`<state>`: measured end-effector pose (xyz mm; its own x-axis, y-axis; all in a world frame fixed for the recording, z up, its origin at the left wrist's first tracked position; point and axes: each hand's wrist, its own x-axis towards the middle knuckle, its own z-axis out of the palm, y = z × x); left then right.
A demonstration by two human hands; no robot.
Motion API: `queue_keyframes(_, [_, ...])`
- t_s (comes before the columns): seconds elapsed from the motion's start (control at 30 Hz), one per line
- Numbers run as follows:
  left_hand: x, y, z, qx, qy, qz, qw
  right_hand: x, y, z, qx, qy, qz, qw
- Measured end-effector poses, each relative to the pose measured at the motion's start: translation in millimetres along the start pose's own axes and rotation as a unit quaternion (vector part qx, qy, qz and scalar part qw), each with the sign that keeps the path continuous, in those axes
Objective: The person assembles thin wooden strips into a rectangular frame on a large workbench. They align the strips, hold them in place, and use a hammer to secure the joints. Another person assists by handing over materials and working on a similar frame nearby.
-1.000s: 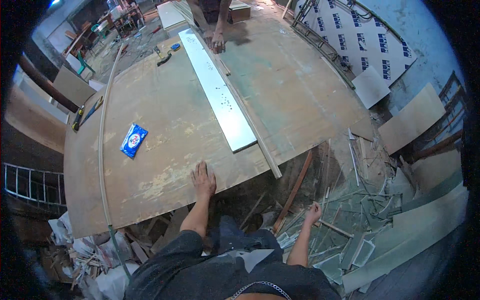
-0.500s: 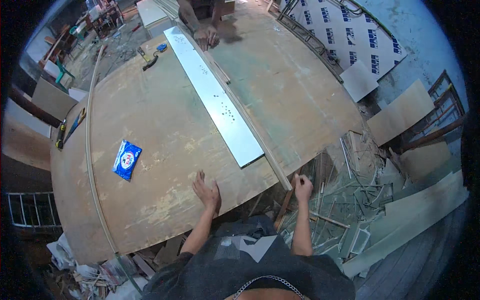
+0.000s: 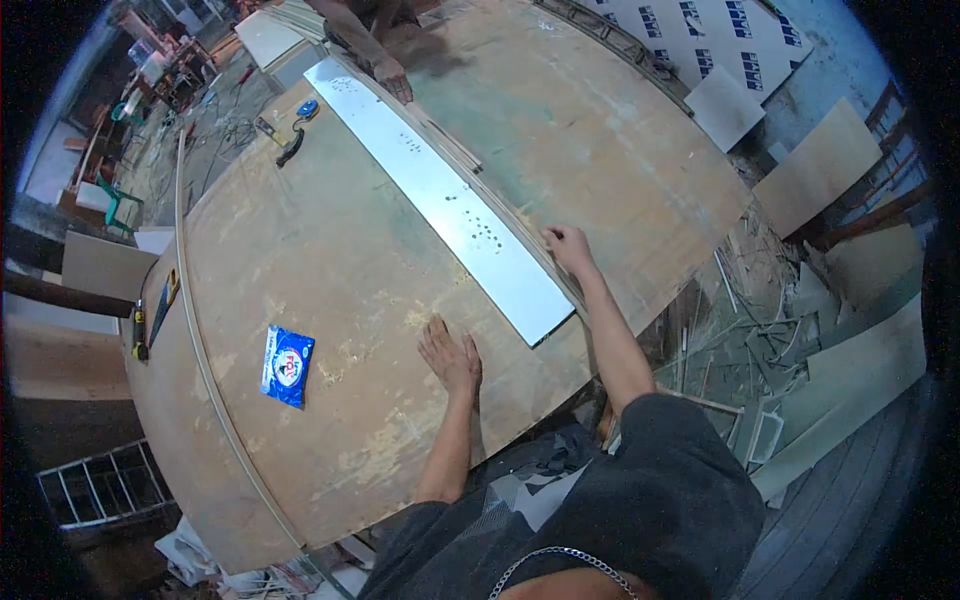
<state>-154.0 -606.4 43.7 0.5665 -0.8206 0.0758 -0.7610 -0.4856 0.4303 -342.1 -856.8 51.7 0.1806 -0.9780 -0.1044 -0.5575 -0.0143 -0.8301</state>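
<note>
Bench (image 3: 640, 200): worn, brown. One long white panel (image 3: 430, 190), dark-spotted, laid diagonally on it; wooden strips (image 3: 462, 156) along its right edge. Left hand (image 3: 452, 360): palm down on the bench, grip spread wide, left of the panel's near end. Right hand (image 3: 568, 250): fingers curled beside the strips; whether its grip holds anything, I cannot tell. Blue packet (image 3: 288, 367): left of the left hand.

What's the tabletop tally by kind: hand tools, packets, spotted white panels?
Hand tools: 4 (tape measure, hammer, saw, black-and-yellow tool of unclear type)
Packets: 1
Spotted white panels: 1
Total: 6
</note>
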Motion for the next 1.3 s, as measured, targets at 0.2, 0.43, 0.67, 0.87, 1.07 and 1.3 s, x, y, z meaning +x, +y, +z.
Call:
queue_keyframes(0.2, [1, 8, 1, 0.007, -0.022, 0.01, 1.0, 92, -22, 46, -0.016, -0.026, -0.057, 0.998])
queue_keyframes(0.43, [5, 1, -1, 0.032, 0.009, 0.002, 0.999, 127, -64, 90, -0.036, -0.02, -0.046, 0.998])
queue_keyframes(0.67, [5, 3, -1, 0.03, 0.0, 0.008, 1.0, 155, -55, 95, -0.121, 0.004, -0.038, 0.992])
queue_keyframes(0.87, [5, -4, 3, 0.035, 0.004, 0.004, 0.999, 151, -86, 94, -0.139, -0.001, 0.066, 0.988])
queue_keyframes(1.07, [5, 2, 0, 0.029, 0.007, 0.013, 0.999, 161, -82, 86, -0.175, 0.023, 0.114, 0.978])
queue_keyframes(1.3, [4, 1, -1, 0.024, 0.02, 0.019, 0.999, 152, -91, 81, -0.176, 0.005, 0.145, 0.974])
